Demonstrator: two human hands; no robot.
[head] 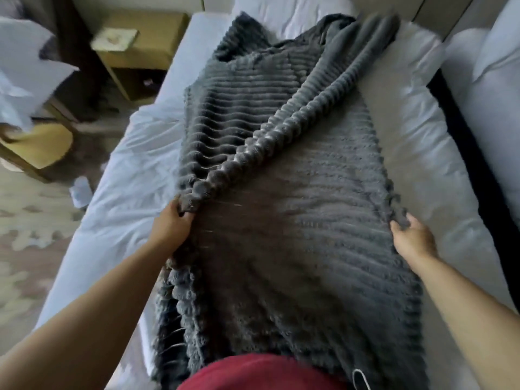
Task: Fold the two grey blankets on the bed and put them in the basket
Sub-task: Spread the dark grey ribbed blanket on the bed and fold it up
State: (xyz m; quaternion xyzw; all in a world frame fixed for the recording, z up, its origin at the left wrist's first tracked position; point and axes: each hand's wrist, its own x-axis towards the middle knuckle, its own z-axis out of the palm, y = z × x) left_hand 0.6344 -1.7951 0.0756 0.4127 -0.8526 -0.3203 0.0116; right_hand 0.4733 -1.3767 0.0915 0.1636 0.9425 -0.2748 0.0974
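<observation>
Nearest to the camera there was a red garment (261, 372) on the person's body, at the bottom edge of the view. The grey blanket (295, 249) started just beyond it & lay lengthwise along the middle of the bed (126, 175), on the white sheet. A small white label (360, 380) showed on the blanket's near end.

The left hand (171, 223) was at the blanket's left side. Its grip was clamped on a thick ribbed fold, w/ fingers curled round it. This fold ran diagonally from the hand to the far right corner. The right hand (413, 235) was at the right edge. Its grip was closed on the edge, w/ thumb on top & fingertips behind the cloth.

Farther on, the blanket was bunched in dark folds near a white pillow (281, 15) at the head of the bed. I could not tell if those folds were a 2nd blanket.

To the left of the bed were a patterned carpet (25, 249), a chair (42, 147) w/ yellow seat & a wooden nightstand (140, 49), all blurred. On the right, a second bed (492, 122) stood beside, apart by a dark gap.
</observation>
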